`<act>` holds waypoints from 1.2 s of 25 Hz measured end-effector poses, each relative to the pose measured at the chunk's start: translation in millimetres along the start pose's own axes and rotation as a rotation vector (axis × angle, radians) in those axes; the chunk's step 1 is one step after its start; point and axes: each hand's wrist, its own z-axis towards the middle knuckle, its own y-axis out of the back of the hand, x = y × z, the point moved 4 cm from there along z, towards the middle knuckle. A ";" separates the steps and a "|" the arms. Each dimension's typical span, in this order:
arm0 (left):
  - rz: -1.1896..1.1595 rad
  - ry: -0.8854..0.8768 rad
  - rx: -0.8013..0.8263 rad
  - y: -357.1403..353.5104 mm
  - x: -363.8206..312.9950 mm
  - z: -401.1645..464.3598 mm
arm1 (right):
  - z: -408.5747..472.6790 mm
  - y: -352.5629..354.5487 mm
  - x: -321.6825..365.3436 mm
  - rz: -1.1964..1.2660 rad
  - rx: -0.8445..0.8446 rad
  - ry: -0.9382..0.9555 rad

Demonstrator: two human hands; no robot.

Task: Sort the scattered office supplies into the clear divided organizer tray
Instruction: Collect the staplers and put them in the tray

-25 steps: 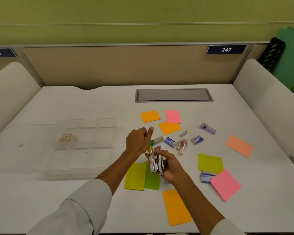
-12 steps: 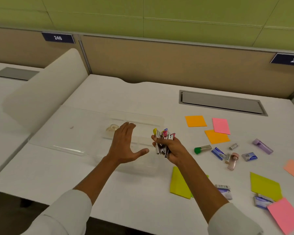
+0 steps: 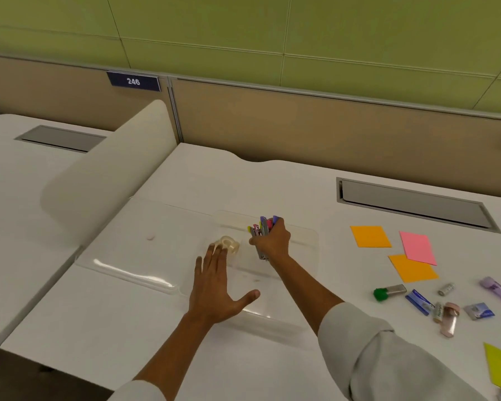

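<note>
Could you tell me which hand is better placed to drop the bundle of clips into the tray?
The right hand: it already grips the clips above the tray. The left hand lies flat, steadying the tray's near edge.

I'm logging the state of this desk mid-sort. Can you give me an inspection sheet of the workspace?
Surface: white desk, grey hatch at the back.
Job's things: clear organizer tray holds a tape roll; bundle of clips above it.
Clutter: sticky notes, green-capped item, small packets to the right.
Hands: left hand flat on the tray; right hand grips the bundle.
Cables: nothing seen.
Surroundings: beige partition, sign 246, green wall.
</note>
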 end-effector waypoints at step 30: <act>-0.004 -0.063 -0.162 23.8 -61.5 19.5 | -25.6 145.9 -67.7 0.644 0.007 -0.163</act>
